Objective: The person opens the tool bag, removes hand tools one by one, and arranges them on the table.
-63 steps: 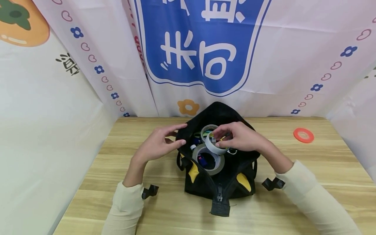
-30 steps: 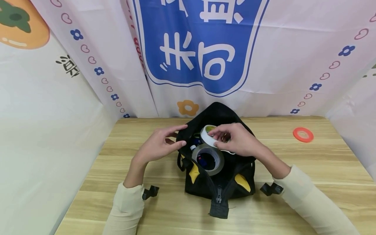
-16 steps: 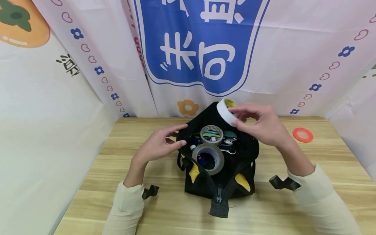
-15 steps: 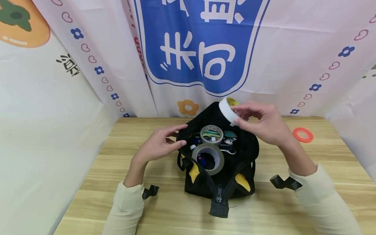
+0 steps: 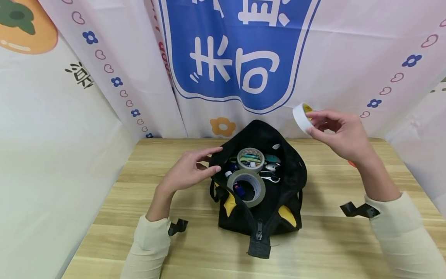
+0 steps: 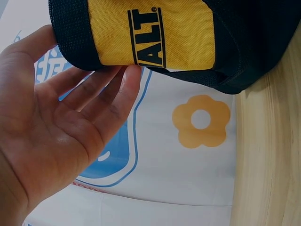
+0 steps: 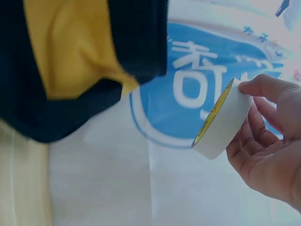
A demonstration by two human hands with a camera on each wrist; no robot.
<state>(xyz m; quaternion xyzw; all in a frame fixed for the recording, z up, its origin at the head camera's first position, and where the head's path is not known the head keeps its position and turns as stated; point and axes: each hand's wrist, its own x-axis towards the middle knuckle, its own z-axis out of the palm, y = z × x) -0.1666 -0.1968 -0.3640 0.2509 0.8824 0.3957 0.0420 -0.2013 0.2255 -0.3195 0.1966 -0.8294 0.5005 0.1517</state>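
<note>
A black and yellow tool bag (image 5: 259, 209) stands unzipped on the wooden table (image 5: 139, 240). Inside lie a large grey tape roll (image 5: 246, 187), a smaller clear tape roll (image 5: 250, 159) and several small tools. My left hand (image 5: 189, 170) rests on the bag's left rim (image 6: 127, 35) with straight fingers. My right hand (image 5: 339, 133) is raised to the right of the bag and pinches a white tape roll (image 5: 301, 117) with a yellow core (image 7: 221, 120) between thumb and fingers.
An orange-red tape ring (image 5: 351, 163) lies on the table at the right, mostly hidden behind my right wrist. Printed cloth banners (image 5: 237, 58) close off the back and both sides of the table.
My right hand lifted the white tape roll out of the bag and carried it up and to the right. The left hand stayed on the bag's rim.
</note>
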